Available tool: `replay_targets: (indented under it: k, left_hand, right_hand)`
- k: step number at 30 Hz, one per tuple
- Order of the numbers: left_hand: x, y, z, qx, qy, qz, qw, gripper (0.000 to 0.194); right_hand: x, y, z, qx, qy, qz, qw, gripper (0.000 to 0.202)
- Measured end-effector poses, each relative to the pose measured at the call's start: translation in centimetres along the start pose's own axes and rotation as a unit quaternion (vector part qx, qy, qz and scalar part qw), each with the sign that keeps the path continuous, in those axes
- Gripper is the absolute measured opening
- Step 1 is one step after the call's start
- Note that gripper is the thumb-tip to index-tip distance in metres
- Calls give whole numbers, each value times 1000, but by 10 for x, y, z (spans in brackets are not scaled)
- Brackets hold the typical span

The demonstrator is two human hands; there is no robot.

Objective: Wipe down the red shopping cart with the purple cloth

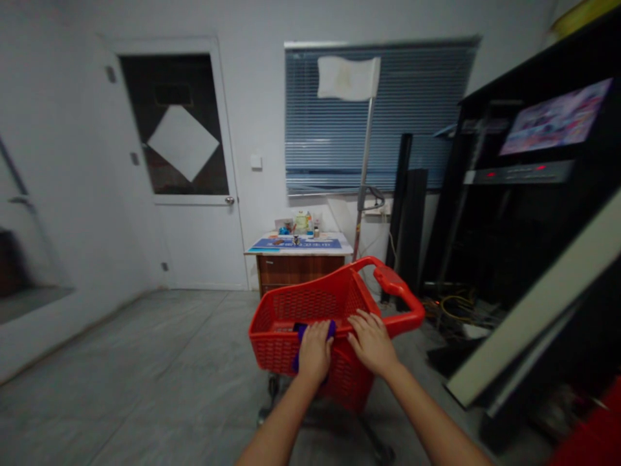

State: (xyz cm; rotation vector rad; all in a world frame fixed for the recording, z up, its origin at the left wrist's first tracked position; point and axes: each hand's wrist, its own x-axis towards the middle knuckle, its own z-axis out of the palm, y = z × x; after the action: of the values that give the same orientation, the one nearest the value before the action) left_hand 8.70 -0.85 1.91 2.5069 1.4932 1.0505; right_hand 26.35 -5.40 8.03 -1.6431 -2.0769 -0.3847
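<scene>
From my end, L hand (pixel 315 353) is clamped on a purple cloth (pixel 301 336), bunched over the red cart's (pixel 349 378) near rim (pixel 341 330); R hand (pixel 371 340) lies flat-ish on that rim, fingers spread, prob. to steady the cart while L works the cloth; can't tell how hard R presses; cart's on the floor (pixel 169 375); table (pixel 345 244) w/ small items sits beyond cart.

"Where does the camera sit?"
"On the person's head, looking forward and down over the left hand (pixel 314 349) and right hand (pixel 372 343)."
"How near?"
"Near the red cart (pixel 345 374), above its rim, facing the door (pixel 196 236) and window blinds (pixel 412 123) farther across the room."
</scene>
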Motion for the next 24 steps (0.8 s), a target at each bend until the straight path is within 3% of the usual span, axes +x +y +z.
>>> replay_targets:
  k: [4,11,14,19,24]
  left_hand:
    - [8,21,8,-19,-6,32,999,47]
    - [-2,-5,0,7,10,34,999,48]
    - [0,0,1,2,4,13,1000,46]
    - [8,22,2,-42,-3,41,998,45]
    - [4,10,-5,-49,13,35,998,42]
  right_hand:
    - [0,-1,1,0,-1,3,1000,39]
    - [-3,-1,2,-12,2,-4,1000,40]
    - [-3,-2,4,-12,7,-1,1000,40]
    - [-2,-3,4,-3,1,3,1000,41]
    - [-4,-1,0,5,-15,-4,1000,44]
